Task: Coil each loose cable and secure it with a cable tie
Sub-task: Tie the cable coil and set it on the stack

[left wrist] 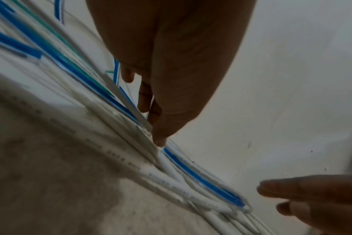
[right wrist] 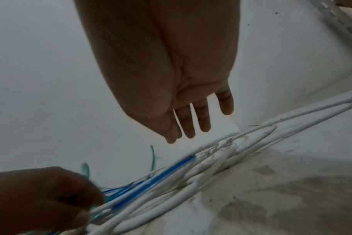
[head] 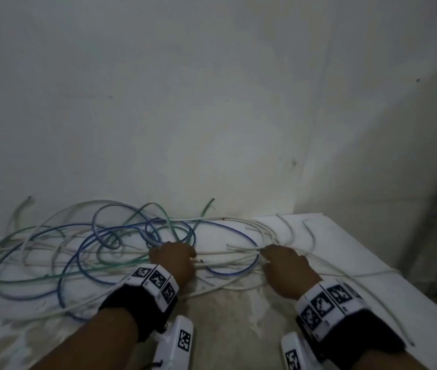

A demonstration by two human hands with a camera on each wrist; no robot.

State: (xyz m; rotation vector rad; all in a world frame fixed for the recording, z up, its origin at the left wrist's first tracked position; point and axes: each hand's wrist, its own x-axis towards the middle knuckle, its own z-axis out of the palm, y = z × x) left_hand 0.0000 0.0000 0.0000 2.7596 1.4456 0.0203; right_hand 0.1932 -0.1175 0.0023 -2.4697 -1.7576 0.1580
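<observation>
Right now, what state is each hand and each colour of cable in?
Left hand: fingers curled among the cables, grip unclear.
Right hand: open, fingers straight, above the white cables.
White cables: loose, uncoiled.
Blue cable: loose, tangled.
Green cable: loose, tangled.

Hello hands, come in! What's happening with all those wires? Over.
Left hand on the cables, fingers down. Right hand open above them. Nothing coiled. One big tangle.
</observation>
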